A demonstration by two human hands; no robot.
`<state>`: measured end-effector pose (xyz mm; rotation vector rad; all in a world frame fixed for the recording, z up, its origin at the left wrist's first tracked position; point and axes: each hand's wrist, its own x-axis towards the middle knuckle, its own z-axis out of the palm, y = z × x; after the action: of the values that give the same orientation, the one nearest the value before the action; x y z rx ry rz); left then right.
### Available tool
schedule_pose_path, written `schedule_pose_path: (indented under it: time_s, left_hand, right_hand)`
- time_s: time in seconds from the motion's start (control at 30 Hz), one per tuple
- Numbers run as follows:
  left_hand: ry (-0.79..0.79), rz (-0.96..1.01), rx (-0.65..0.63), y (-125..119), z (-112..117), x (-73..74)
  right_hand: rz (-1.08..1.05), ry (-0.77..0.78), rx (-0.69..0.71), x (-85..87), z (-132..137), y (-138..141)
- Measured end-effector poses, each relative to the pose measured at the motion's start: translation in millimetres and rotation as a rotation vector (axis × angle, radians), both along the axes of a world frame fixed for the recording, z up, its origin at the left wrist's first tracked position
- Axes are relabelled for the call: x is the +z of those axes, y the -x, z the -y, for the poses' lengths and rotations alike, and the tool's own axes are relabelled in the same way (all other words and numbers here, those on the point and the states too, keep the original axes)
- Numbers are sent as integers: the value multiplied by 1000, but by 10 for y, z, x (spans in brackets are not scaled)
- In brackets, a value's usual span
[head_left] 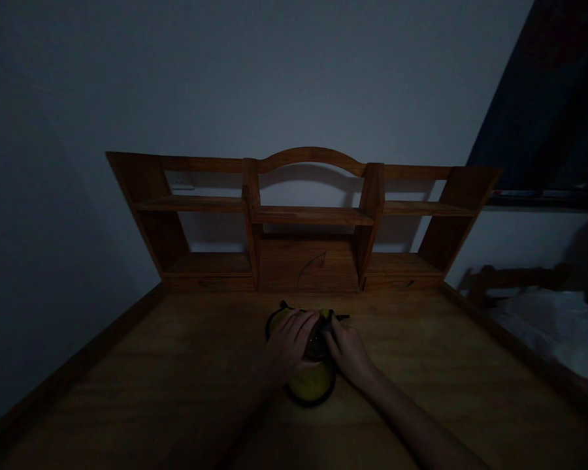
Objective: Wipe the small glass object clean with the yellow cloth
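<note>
A yellow-green item with black rounded edging (311,385), perhaps a small case, lies on the wooden desk in front of me. In its middle is a dark, shiny part (316,343) that I cannot make out in the dim light. My left hand (288,343) lies over the left side of the item, fingers together and curled round it. From the right, my right hand (349,351) pinches a black bit at the item's upper right edge. A short black end (343,317) sticks out beyond those fingers.
The wooden desk (200,365) has raised side edges. Along its back stands a wooden shelf unit (313,215) with small drawers, against a pale wall (274,78). At the right are a chair back (519,277), a whitish plastic bag (553,326) and a dark window (549,111).
</note>
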<state>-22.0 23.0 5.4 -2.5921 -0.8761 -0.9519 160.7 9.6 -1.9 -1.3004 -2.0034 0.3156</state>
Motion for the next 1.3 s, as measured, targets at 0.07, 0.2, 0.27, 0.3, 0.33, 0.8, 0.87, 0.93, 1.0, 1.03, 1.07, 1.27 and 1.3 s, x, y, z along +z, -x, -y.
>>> schedule_pose_path:
  time_s: [0.07, 0.2, 0.27, 0.3, 0.33, 0.8, 0.87, 0.93, 1.0, 1.03, 1.07, 1.27, 1.3]
  left_hand:
    - [4, -22, -16, 13, -5, 3]
    - [4, -46, -41, 26, -2, -5]
    - [10, -49, -37, 18, 2, -12]
    - [18, -48, -32, 11, 4, -15]
    - [27, -47, -29, 3, 5, -19]
    - [28, -39, 5, 6, -16, -64]
    - [8, -23, 15, 12, -13, -45]
    - [-5, -11, 30, 19, -2, -20]
    - [3, -13, 47, 23, 16, 6]
    - [13, -15, 55, 24, 25, 15]
    - [22, -16, 59, 24, 33, 22]
    - [26, 8, 21, 19, 24, 10]
    - [26, 7, 15, 20, 21, 11]
  right_hand:
    - [-36, -17, 52, 6, 6, 10]
    - [-149, -28, 148, 29, 16, 40]
    - [-202, -22, 172, 44, 20, 52]
    - [-221, -17, 173, 51, 22, 55]
    - [-232, -12, 167, 56, 23, 56]
    - [-7, 39, 50, -43, -44, -36]
    - [-38, 49, 53, -49, -30, -26]
    - [-111, 71, 66, -54, -13, -26]
    - [-204, 115, 98, -74, -4, -35]
    - [-245, 141, 110, -93, -7, -41]
    - [-280, 168, 116, -117, -14, -45]
    - [-484, 238, 146, -210, -114, -24]
    - [-517, 248, 153, -189, -125, -18]
